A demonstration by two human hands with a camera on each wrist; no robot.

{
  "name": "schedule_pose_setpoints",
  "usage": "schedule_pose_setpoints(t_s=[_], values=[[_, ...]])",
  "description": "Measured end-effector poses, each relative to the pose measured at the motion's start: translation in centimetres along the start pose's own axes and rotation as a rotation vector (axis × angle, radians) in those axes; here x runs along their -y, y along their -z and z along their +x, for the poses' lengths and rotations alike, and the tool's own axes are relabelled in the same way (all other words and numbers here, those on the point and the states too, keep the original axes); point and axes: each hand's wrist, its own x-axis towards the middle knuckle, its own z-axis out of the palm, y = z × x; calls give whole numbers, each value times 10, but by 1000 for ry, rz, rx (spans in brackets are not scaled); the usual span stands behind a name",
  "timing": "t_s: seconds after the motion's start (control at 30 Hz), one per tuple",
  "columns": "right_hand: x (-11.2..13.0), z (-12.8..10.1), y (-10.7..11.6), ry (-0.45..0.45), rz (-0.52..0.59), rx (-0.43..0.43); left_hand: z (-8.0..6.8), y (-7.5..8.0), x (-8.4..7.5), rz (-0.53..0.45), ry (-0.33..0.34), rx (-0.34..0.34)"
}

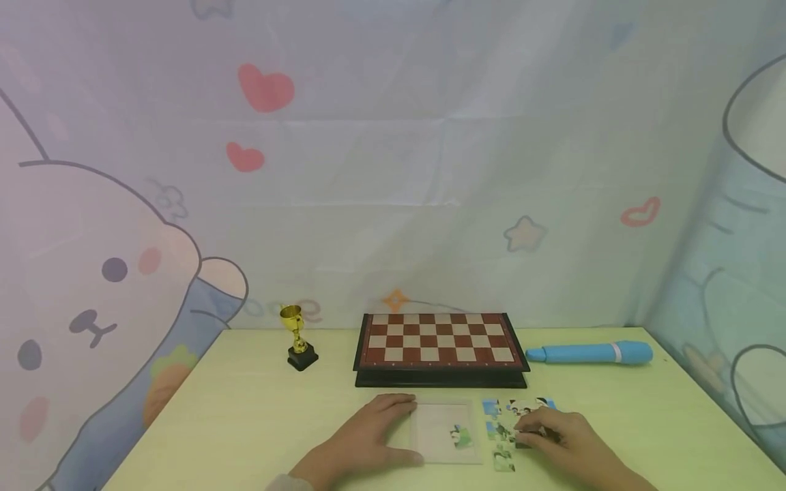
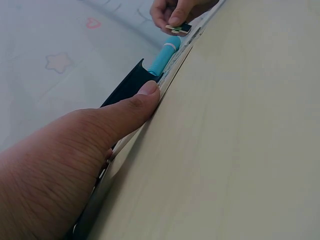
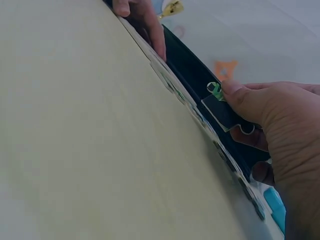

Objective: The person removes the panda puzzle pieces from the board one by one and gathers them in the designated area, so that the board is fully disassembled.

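A pale puzzle tray [image 1: 443, 417] lies on the yellow-green table [image 1: 245, 409] near the front edge, with one green piece [image 1: 462, 436] set in its lower right. My left hand [image 1: 368, 429] rests flat on the tray's left edge, thumb [image 2: 135, 107] along the rim. Loose puzzle pieces [image 1: 503, 426] lie in a cluster right of the tray. My right hand [image 1: 555, 436] pinches one dark-backed puzzle piece [image 3: 226, 112] between thumb and fingers, lifted just above the cluster.
A chessboard [image 1: 439, 339] on a black case sits behind the tray. A small gold trophy [image 1: 297, 337] stands to its left, a blue pen-shaped tube [image 1: 592, 352] to its right. A cartoon-printed cloth [image 1: 393, 170] hangs behind and on both sides.
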Motion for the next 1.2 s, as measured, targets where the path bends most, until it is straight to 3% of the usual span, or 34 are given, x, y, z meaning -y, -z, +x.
schedule_pose_setpoints(t_s=[0.3,0.43,0.53,0.8,1.2], values=[[4,-13,13,-106,40,123,0,1,0,7,-3,3],[5,-13,16,-132,-18,176,-1,3,-2,7,-11,2],[4,-13,17,-101,-74,171,-1,4,-3,11,-16,4],[0,-13,16,93,-114,114,-1,3,-3,8,-14,6],[-1,-12,16,71,-129,132,1,0,1,21,-17,1]])
